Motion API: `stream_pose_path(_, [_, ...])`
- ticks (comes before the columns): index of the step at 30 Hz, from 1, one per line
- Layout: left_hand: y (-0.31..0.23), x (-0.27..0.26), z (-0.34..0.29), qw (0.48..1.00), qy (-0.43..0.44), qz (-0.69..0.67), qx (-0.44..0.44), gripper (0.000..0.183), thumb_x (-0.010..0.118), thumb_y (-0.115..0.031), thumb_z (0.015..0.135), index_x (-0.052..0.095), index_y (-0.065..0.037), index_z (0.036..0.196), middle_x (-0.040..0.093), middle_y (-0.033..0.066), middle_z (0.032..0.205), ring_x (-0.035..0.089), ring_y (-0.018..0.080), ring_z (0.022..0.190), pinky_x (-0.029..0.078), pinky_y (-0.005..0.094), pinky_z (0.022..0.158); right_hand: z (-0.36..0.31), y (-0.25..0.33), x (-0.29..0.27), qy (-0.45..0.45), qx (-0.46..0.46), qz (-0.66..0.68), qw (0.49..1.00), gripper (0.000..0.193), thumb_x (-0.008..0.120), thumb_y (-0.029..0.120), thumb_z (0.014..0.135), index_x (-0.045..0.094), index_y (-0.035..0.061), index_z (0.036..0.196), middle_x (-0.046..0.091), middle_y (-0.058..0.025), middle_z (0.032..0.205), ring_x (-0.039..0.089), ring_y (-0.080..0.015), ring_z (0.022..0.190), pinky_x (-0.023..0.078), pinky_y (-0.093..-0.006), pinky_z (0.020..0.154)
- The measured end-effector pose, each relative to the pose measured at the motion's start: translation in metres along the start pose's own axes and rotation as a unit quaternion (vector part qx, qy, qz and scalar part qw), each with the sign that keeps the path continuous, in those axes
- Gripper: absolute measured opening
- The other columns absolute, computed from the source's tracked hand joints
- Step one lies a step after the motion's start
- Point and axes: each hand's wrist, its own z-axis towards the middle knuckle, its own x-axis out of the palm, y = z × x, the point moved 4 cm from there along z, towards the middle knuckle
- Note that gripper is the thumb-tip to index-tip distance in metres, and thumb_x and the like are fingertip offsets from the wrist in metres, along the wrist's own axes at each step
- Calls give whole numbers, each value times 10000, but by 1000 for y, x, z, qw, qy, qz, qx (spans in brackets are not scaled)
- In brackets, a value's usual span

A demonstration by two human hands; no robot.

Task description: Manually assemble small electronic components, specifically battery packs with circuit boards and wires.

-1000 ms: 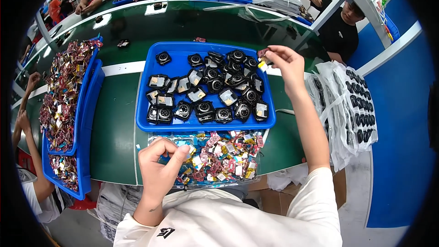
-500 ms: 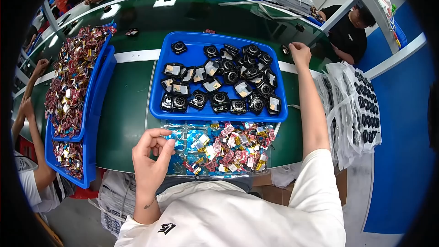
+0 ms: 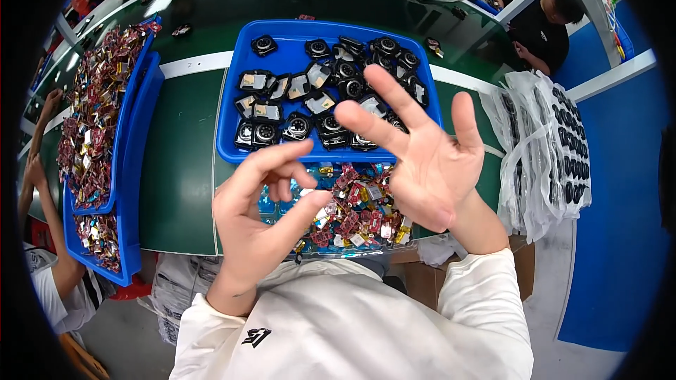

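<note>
My left hand (image 3: 262, 218) hovers over the near tray (image 3: 352, 253) of small red and gold wrapped pieces (image 3: 355, 207), fingers curled apart, nothing visibly in it. My right hand (image 3: 422, 158) is raised with its palm up and fingers spread wide, holding nothing. It hangs above the front right corner of the blue tray (image 3: 232, 109), which holds several round black parts (image 3: 331, 91), some with silver faces. The two hands are close together but not touching.
Two stacked blue trays (image 3: 130, 169) full of red and gold pieces lie to the left on the green table (image 3: 183, 183). Clear bags of black parts (image 3: 556, 148) hang at the right. Other people work at the left edge and far right.
My right hand has pulled back from the far right corner of the blue tray and now opens palm up beside my left hand. The left hand has lifted off the wrapped pieces.
</note>
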Motion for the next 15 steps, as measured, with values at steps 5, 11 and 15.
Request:
stream_pose_path(5, [-2, 7, -1, 997, -27, 51, 51, 521, 733, 36, 683, 591, -13, 1181, 630, 38, 877, 525, 73, 695, 415, 204, 607, 4, -26, -7, -33, 42, 66, 996, 856, 325, 644, 915, -166, 222, 1474, -21, -310, 1504, 651, -337, 644, 554, -369, 482])
stream_pose_path(11, [0, 0, -5, 991, -74, 96, 58, 355, 724, 46, 669, 661, 6, 1016, 652, 50, 845, 564, 88, 661, 458, 215, 584, 6, -35, -14, -37, 54, 47, 997, 887, 340, 669, 896, -151, 214, 1478, 8, -340, 1489, 647, -351, 634, 550, -385, 468])
stream_pose_path(15, [-2, -3, -5, 987, -63, 117, 91, 363, 702, 61, 686, 665, 14, 1044, 662, 64, 853, 568, 92, 663, 460, 209, 587, 8, -37, -13, -43, 71, 14, 996, 909, 335, 694, 882, -136, 201, 1482, 23, -349, 1484, 644, -348, 628, 546, -385, 461])
